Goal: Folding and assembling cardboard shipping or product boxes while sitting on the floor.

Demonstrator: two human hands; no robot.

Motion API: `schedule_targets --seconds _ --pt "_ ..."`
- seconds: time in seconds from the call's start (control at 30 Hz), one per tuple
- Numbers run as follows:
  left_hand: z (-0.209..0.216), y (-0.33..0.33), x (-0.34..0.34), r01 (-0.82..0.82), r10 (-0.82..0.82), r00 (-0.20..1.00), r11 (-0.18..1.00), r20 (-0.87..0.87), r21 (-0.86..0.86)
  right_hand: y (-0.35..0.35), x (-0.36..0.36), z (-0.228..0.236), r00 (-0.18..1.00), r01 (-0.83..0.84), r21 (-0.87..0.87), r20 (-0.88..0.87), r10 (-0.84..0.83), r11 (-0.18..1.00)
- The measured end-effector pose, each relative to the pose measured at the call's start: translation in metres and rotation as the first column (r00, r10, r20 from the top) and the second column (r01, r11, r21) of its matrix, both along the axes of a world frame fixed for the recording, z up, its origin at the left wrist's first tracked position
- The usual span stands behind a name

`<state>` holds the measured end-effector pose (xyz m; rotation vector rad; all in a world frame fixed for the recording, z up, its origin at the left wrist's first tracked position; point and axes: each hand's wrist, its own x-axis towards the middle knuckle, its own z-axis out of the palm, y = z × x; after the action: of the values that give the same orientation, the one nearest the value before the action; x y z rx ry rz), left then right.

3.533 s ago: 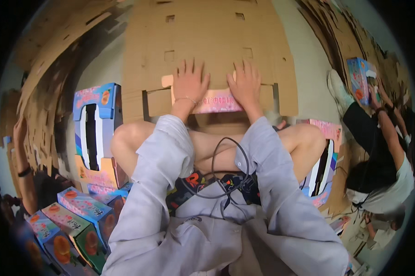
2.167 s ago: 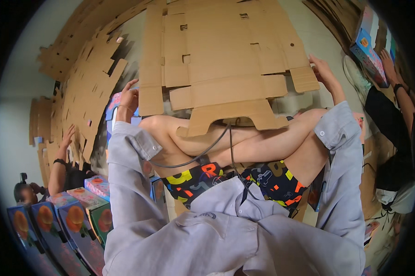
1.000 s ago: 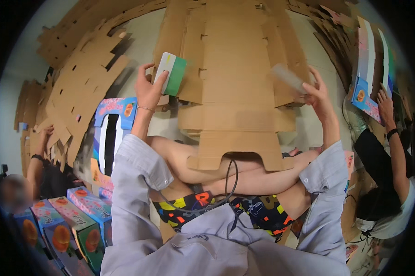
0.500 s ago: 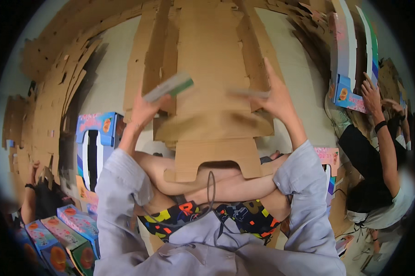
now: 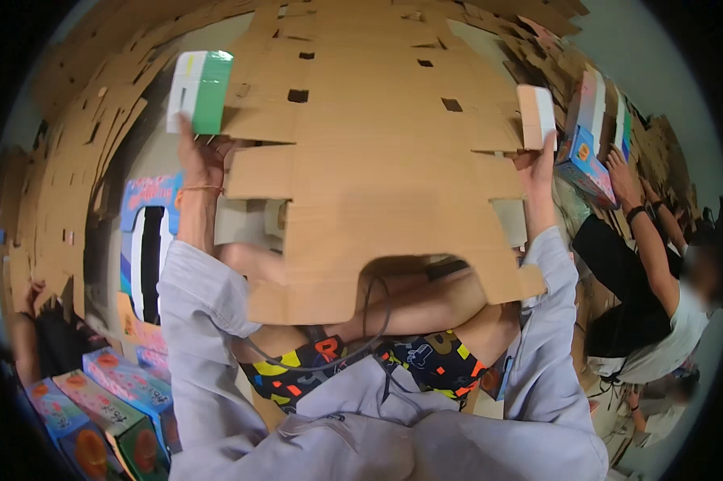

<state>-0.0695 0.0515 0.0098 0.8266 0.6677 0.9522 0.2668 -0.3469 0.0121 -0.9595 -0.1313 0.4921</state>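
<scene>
Pale floor [image 5: 486,50]. Flat brown cardboard sheet [image 5: 377,176] ahead, near-edge cutout over crossed bare legs [image 5: 426,311]. Left hand [image 5: 203,163] at its left edge, fingers pinching white-and-green rectangular panel [image 5: 199,92]; right hand [image 5: 537,172] at right edge, pinching peach-and-white rectangular panel [image 5: 536,116]; some fingers hidden. Brown cardboard pile [image 5: 81,160] beyond, left.

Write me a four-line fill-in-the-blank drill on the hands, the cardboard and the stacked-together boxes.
1. The left hand holds a flap coloured white and ____.
2. The right hand holds another flap, coloured peach and ____.
3. The cardboard sheet between them is plain ____.
4. Printed boxes sit in the view's lower ____ corner.

Missing words: green; white; brown; left.
</scene>
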Motion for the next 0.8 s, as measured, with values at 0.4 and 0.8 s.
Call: schedule_targets --seconds 0.4,0.8 --pt "0.008 -0.028 0.003 0.597 -0.630 0.759 0.774 -0.162 -0.211 -0.012 -0.004 0.019 0.916 -0.281 0.083 -0.274 0.293 0.956" --pt "-0.023 -0.029 0.010 0.597 -0.629 0.687 0.774 -0.363 -0.211 -0.042 -0.005 -0.013 0.870 -0.287 0.131 -0.380 0.315 0.949"
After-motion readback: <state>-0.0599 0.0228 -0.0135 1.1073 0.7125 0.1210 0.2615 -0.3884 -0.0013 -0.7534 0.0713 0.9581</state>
